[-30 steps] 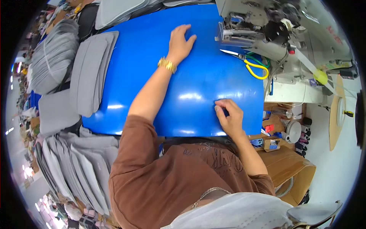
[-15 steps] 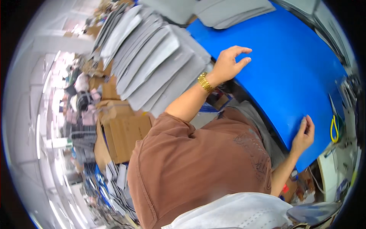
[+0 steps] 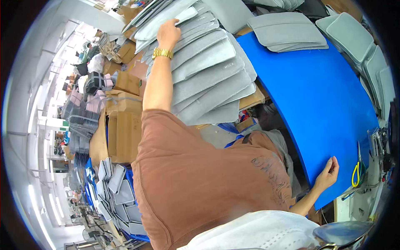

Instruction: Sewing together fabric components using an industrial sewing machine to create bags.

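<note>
Grey felt sleeve (image 3: 183, 18) under left hand (image 3: 168, 31) | long axis upper-right

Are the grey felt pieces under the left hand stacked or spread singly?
Stacked: the grey pieces overlap in a fanned pile, left hand on top.

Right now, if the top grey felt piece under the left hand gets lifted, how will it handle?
Probably light and semi-floppy: the felt pieces lie thin and fanned. Likely to slide off rather than stick, since the left hand rests on a loose, overlapping stack.
</note>
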Available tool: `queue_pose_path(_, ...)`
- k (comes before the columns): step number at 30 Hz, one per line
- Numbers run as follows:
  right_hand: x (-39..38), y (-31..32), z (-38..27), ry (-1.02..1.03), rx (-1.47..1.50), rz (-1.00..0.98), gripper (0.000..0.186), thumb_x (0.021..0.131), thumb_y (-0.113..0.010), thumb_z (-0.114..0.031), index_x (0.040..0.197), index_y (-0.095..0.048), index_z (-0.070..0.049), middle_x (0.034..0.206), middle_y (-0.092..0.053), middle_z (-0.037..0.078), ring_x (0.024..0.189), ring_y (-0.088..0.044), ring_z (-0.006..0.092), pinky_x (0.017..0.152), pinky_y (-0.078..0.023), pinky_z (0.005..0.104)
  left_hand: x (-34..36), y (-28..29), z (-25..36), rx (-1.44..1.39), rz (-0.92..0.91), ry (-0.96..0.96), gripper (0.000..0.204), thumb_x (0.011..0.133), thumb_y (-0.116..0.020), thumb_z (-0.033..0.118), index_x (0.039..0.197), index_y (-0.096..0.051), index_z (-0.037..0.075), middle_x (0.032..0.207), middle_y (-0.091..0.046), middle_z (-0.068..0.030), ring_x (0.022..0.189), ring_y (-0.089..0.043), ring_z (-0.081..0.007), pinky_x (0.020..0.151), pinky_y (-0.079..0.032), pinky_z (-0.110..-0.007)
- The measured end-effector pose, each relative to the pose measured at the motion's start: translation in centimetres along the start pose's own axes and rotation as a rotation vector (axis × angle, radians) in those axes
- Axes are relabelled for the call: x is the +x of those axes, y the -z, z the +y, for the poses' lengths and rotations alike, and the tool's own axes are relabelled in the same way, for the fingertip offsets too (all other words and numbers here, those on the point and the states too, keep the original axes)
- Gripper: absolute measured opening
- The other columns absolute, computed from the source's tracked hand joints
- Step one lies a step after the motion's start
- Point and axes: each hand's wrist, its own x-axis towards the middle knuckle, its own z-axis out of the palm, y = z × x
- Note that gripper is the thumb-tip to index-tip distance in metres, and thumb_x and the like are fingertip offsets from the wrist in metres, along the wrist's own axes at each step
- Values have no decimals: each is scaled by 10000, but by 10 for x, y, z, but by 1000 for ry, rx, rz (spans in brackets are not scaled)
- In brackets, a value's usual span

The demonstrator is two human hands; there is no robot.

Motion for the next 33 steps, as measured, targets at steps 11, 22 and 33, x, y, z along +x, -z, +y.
queue_pose_path(11, 0, -3, -6, -2, -45, 4, 211, 963, -628, -132, 1108, -684, 11, 1020, -708, 108, 897, -647, 170, 811, -519, 303, 40, -17, 12, 58, 285, -58, 208, 906, -617, 239, 1073, -706, 153, 948, -708, -93, 1008, -634, -304, 836, -475, -438)
queue_pose_path(22, -1, 1, -10, -2, 11, 80, 199, 948, -635, -131, 1086, -690, 3, 975, -703, 92, 851, -632, 158, 760, -504, 291, 97, 138, 188, -558, 314, -206, 338, 980, -530, 260, 1020, -623, -62, 912, -661, -215, 833, -596, -311, 788, -463, -410)
queue_pose_path(33, 3, 8, -6, 16, 83, 107, 206, 904, -631, -160, 1058, -718, -55, 999, -711, 135, 893, -687, 269, 781, -541, 361, -26, 11, 454, -609, -227, -1435, 81, 853, -537, 83, 850, -602, 34, 833, -606, -109, 841, -560, -296, 740, -443, -396)
